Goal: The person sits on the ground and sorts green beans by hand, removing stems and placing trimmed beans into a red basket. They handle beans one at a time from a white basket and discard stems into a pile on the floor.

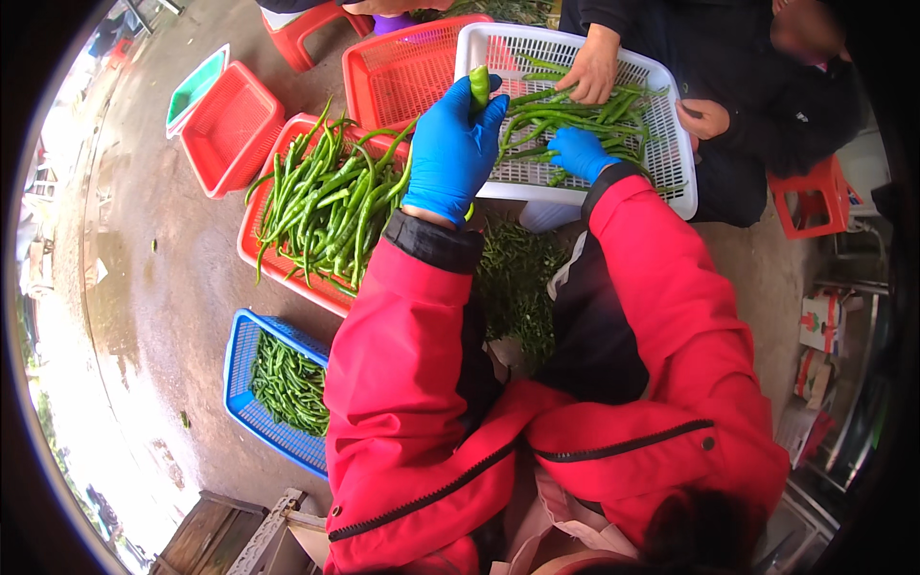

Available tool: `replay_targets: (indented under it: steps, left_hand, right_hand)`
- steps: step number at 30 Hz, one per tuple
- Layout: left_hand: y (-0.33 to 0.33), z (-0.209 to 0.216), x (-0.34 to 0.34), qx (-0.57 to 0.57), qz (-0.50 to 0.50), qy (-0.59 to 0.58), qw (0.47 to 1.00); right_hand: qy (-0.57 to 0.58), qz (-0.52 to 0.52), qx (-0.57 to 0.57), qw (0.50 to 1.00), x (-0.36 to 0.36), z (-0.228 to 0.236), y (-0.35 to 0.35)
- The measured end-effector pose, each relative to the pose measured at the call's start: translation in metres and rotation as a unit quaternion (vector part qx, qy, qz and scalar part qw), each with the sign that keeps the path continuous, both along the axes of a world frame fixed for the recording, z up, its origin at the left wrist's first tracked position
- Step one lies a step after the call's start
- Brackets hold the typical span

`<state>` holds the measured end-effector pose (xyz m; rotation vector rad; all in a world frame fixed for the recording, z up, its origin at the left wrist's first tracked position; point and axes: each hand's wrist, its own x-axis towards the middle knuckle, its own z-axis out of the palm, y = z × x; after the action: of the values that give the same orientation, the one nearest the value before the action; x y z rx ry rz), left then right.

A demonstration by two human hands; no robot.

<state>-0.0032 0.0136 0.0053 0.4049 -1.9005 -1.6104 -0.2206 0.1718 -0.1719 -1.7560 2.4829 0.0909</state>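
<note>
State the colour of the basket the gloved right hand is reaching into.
White. The basket shows best in the head view.

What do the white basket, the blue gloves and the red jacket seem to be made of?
White basket: likely moulded plastic, semi-matt; its slotted walls and rounded one-piece rim suggest it. Blue gloves: thin, smooth rubbery film, perhaps nitrile; they fit closely and crease. Red jacket: mostly matt fabric, probably synthetic; soft folds suggest cloth.

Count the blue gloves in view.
2: one on the left hand, which holds a green pepper; one on the right hand, among peppers in the white basket.
</note>
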Motion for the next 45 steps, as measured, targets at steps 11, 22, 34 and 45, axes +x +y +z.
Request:
replay_targets:
  steps: [11, 22, 34, 45]
  left_hand:
    - [0.004, 0.005, -0.005, 0.030, 0.034, -0.019, 0.999]
    - [0.000, 0.003, -0.006, 0.033, 0.034, -0.037, 0.998]
    - [0.000, 0.004, -0.001, -0.049, 0.061, -0.080, 0.994]
    - [-0.010, -0.018, -0.011, -0.256, 0.038, -0.333, 0.907]
  right_hand:
    - [0.068, 0.055, 0.030, 0.996, 0.004, -0.036, -0.012]
    - [0.196, 0.005, 0.005, 0.981, 0.024, -0.008, -0.032]
    - [0.121, -0.034, 0.040, 0.991, 0.023, -0.022, -0.014]
    - [-0.061, -0.119, 0.045, 0.990, 0.012, 0.029, -0.015]
